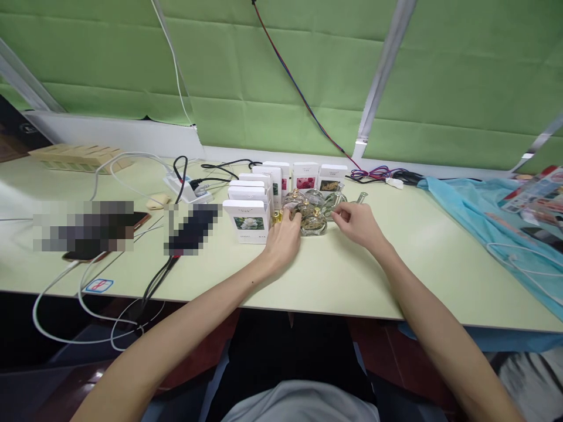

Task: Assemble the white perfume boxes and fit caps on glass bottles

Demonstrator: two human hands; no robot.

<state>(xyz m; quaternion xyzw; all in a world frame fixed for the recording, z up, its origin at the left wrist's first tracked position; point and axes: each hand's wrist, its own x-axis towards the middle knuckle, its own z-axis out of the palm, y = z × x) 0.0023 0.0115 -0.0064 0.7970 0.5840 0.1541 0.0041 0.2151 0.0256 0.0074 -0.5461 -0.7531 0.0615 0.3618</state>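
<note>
Several clear glass bottles [313, 221] with gold-coloured necks stand grouped near the middle of the table. At their left side is my left hand [284, 239], its fingers bent against the nearest bottles; whether it grips one is hidden. My right hand [358, 223] is at the right of the group, fingers curled together beside a glass bottle [335, 202]; what they hold, if anything, is too small to tell. White boxes with flower pictures [250, 223] stand upright in a row left of the bottles, and more white boxes [305, 174] stand behind them.
Two blurred phones [94, 231] [193, 230] with cables lie on the table [308, 281] at left. A power strip [189, 190] and a yellowish carton [79, 157] are farther back. Blue cloth [475, 214] covers the right side. Red and blue wires [373, 173] lie along the back edge.
</note>
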